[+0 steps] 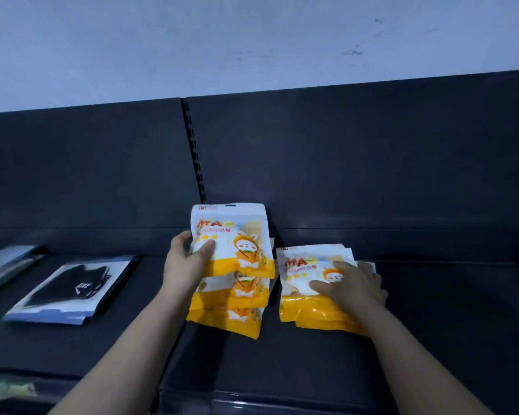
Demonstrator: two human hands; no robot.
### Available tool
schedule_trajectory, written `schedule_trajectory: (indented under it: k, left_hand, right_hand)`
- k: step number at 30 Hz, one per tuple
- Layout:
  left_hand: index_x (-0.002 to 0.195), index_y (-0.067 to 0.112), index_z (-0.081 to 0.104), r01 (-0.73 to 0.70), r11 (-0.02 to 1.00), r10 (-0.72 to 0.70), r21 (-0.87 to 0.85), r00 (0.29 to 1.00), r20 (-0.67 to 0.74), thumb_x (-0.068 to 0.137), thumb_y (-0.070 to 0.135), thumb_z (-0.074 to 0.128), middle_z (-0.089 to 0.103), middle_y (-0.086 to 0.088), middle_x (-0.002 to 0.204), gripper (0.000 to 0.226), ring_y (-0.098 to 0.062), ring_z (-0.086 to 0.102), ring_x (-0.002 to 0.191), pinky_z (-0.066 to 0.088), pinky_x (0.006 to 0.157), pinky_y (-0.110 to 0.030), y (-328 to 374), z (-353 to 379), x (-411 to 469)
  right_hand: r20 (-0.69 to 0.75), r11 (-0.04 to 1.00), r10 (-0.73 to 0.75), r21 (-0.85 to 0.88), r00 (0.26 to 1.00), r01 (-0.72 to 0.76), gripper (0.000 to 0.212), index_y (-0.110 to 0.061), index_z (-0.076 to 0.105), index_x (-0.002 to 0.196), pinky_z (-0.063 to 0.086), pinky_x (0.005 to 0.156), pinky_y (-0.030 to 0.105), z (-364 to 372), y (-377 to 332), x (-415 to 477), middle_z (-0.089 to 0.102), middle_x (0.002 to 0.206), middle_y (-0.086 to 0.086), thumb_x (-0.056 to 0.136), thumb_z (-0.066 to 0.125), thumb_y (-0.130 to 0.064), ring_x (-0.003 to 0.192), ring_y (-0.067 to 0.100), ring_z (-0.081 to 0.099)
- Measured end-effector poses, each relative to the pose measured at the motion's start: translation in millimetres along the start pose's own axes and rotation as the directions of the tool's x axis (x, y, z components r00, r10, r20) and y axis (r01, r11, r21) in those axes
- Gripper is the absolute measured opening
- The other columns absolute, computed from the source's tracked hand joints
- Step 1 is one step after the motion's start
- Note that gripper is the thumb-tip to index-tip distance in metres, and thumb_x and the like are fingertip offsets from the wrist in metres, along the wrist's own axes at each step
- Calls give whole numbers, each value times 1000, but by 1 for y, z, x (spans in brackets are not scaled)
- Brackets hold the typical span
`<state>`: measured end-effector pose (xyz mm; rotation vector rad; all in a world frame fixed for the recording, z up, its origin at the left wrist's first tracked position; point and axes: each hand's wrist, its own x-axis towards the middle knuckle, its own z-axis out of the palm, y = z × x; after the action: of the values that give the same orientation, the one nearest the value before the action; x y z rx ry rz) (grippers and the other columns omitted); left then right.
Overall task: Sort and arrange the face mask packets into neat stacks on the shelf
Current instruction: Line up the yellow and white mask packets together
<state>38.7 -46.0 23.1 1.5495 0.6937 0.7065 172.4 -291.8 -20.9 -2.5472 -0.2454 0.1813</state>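
Gripping top yellow packet (pixel 232 241), left hand (pixel 186 262) fingers closed; right hand (pixel 352 284) flat, fingers spread on right stack (pixel 315 295).

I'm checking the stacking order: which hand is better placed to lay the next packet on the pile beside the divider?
Left, probably. The left hand already grips a raised packet directly above that pile; the right hand lies flat on the other stack.

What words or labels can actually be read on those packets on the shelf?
"MA": large orange letters on the top packet held by the left hand; the rest is washed out.
"MA": the same letters on the right stack's top packet, under the right hand.
Small red line beneath each "MA": too blurred to read.
White logo on the black mask packet: too blurred to read.
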Motion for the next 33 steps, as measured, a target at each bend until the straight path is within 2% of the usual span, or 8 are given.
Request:
schedule_trajectory:
  k: [6, 8, 10, 12, 21, 26, 30, 33]
  left_hand:
    - [128, 30, 47, 8, 1000, -11, 30, 993, 115, 88, 31, 67, 63, 2, 115, 46, -19, 66, 94, 55, 83, -40, -9, 17, 12]
    - [133, 35, 44, -14, 974, -20, 228, 989, 149, 83, 43, 65, 63, 1, 120, 55, -22, 62, 105, 52, 91, -46, -16, 32, 12]
    - [140, 39, 36, -73, 804, -24, 590, 988, 155, 81, 49, 59, 48, 1, 140, 65, -28, 41, 128, 38, 104, -48, -25, 44, 10]
    - [144, 39, 31, -97, 694, -13, 713, 989, 147, 85, 47, 55, 31, -1, 150, 64, -30, 25, 135, 28, 105, -48, -29, 51, 7]
    - [145, 37, 30, -34, 649, -33, 760, 997, 73, 91, 61, 39, 12, -4, 160, 60, -39, 9, 144, 17, 113, -60, -30, 33, 21]
    - [145, 39, 30, 53, 674, -180, 737, 979, 94, 90, 64, 36, 21, -7, 156, 61, -42, 27, 137, 28, 110, -53, -47, 22, 26]
    - [147, 38, 26, 27, 670, -165, 742, 980, 113, 92, 61, 35, 31, -8, 152, 61, -41, 34, 133, 31, 107, -50, -55, 32, 16]
    - [148, 38, 25, 9, 673, -161, 739, 978, 136, 93, 59, 35, 31, -9, 152, 60, -40, 34, 133, 31, 107, -48, -55, 40, 10]
  right_hand:
    - [21, 992, 41, 120, 999, -43, 80, -35, 42, 138, 38, 104, 49, 2, 3, 6, 23, 150, 4, 69, 63, -70, 132, 27, 37]
    - [8, 993, 41, 110, 999, -41, 70, -34, 43, 138, 39, 103, 43, 4, 0, 5, 26, 150, 3, 77, 56, -67, 130, 26, 40]
    - [-17, 996, 34, 85, 999, -33, 59, -35, 43, 138, 38, 104, 42, 6, -7, 1, 25, 152, 3, 85, 46, -61, 131, 26, 39]
    - [-64, 999, 36, 17, 997, -35, 50, -37, 41, 139, 32, 108, 47, 4, -14, -4, 18, 157, 3, 92, 36, -54, 137, 26, 32]
    - [-160, 941, -252, -268, 954, 204, 49, -31, 38, 142, 17, 115, 50, 7, -47, -30, 17, 159, -2, 97, 36, -50, 148, 18, 4]
    - [24, 832, -470, -322, 882, 452, 55, -35, 26, 147, 7, 117, 51, 23, -67, -37, 13, 160, -3, 95, 35, -52, 148, 19, -3]
    - [183, 830, -417, -321, 890, 455, 55, -37, 18, 149, 7, 116, 53, 26, -62, -34, 11, 160, -4, 97, 34, -46, 148, 21, -1]
    - [182, 844, -416, -288, 891, 453, 53, -32, 20, 150, 8, 116, 53, 18, -55, -32, 13, 160, -3, 99, 32, -37, 148, 21, 1]
